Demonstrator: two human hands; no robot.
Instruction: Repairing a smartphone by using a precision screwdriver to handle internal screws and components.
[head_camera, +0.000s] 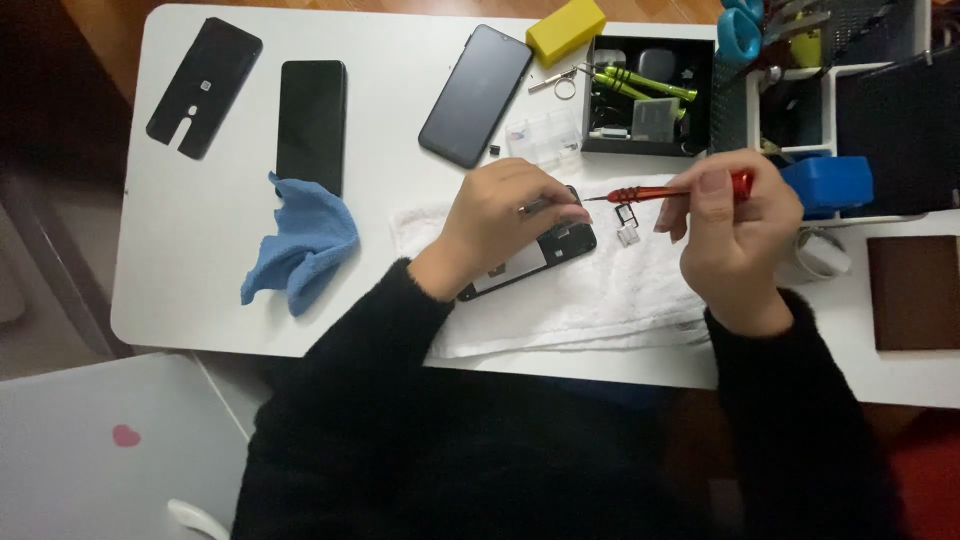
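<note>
An opened black phone (540, 252) lies on a white towel (600, 300) in the middle of the table. My left hand (500, 220) rests on it and pinches something thin and grey, perhaps tweezers, at the phone's upper end. My right hand (735, 235) grips a red screwdriver (650, 193), its tip pointing left toward the left fingers. Two small card trays (627, 224) lie on the towel beside the phone.
A blue cloth (300, 240), a dark phone (311, 122), a black back cover (203, 85) and another dark phone (476, 94) lie on the white table (200, 280). A yellow block (565, 28), a black tool box (650, 95), a blue object (828, 185) and a brown pad (915, 292) stand right.
</note>
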